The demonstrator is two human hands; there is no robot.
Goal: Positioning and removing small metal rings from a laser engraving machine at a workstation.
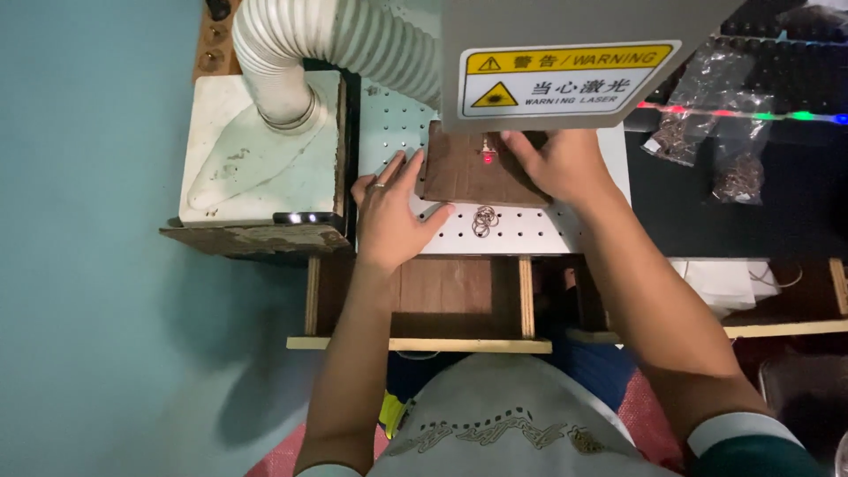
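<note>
A brown wooden block lies on a white perforated work plate under a grey machine head. A small red light spot shows on the block's top edge. My left hand, with a ring on one finger, rests flat on the plate, fingers against the block's left side. My right hand presses on the block's right end, fingertips near the red spot. A small heap of thin metal rings lies on the plate just in front of the block.
A white ribbed hose runs into a white box at the left. Clear bags of small dark parts lie on a black surface at the right. A wooden frame edges the bench front.
</note>
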